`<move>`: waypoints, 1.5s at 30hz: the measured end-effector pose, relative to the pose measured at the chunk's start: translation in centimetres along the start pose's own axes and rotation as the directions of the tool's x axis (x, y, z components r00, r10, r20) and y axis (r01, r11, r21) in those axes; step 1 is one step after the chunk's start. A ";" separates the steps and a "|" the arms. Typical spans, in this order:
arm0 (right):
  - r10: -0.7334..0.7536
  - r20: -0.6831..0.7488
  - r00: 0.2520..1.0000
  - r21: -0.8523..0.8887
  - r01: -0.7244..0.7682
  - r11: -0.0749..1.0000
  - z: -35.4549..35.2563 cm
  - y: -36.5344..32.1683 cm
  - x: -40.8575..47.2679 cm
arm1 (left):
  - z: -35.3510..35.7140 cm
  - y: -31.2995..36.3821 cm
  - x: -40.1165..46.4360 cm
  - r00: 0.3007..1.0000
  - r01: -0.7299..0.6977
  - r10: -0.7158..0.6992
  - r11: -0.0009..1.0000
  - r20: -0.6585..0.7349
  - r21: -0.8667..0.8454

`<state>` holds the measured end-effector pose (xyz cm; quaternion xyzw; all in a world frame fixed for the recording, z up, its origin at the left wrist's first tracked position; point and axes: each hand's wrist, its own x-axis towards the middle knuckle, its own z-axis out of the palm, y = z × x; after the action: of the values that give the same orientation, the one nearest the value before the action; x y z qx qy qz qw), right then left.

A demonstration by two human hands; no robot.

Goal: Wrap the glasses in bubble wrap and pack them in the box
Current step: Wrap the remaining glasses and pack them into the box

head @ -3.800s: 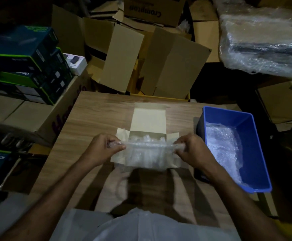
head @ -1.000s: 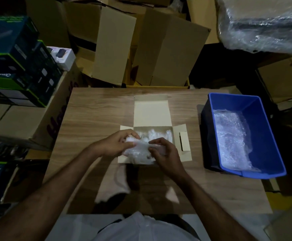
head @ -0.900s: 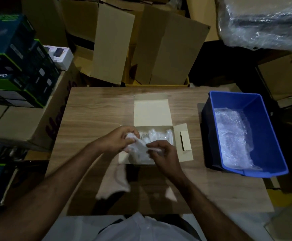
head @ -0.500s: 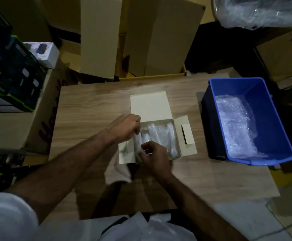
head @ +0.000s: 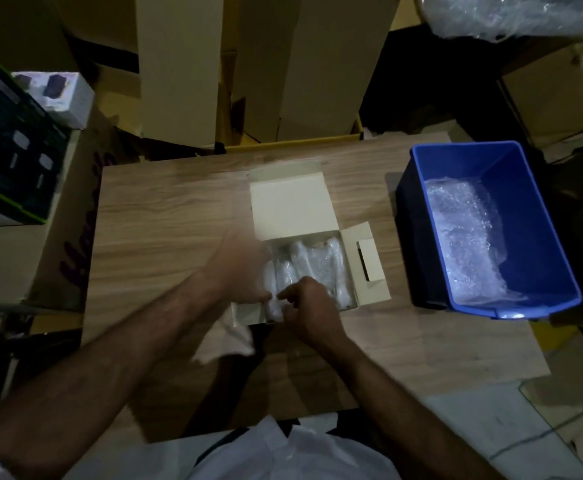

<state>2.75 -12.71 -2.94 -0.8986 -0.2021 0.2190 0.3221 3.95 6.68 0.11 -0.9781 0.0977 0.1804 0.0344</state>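
Bubble-wrapped glasses (head: 305,268) fill the small open cardboard box (head: 369,268). My right hand (head: 309,311) pinches the nearest roll; my blurred left hand (head: 240,268) presses it flat-fingered. I should seat it gently, without forcing.

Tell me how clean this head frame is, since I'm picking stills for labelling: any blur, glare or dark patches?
Head view: dim overall, the surroundings nearly black; the left hand is motion-smeared, the right hand sharper; bubble wrap in the blue bin glints; wide-angle bending curves the table edges; wrapped glasses in the box stay readable.
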 end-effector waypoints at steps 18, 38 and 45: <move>-0.238 0.381 0.893 -0.588 0.433 0.684 -5.0 3.5 6.0 | 1.4 6.2 0.8 0.962 0.244 -0.261 0.954 0.079 0.172; -0.452 -0.030 0.891 -0.444 0.394 0.805 -13.0 5.8 1.0 | -2.2 10.8 -0.6 0.916 0.207 -0.243 0.968 -0.319 -0.144; -0.378 -0.247 0.892 -0.455 0.238 0.858 -20.9 11.5 -1.9 | -6.1 16.8 4.4 0.850 0.063 -0.172 0.972 -0.497 -0.228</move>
<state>14.75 -32.09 4.44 -0.9249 -0.3304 -0.0363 0.1848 6.68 -11.22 3.69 -0.9931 0.0239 -0.0802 -0.0820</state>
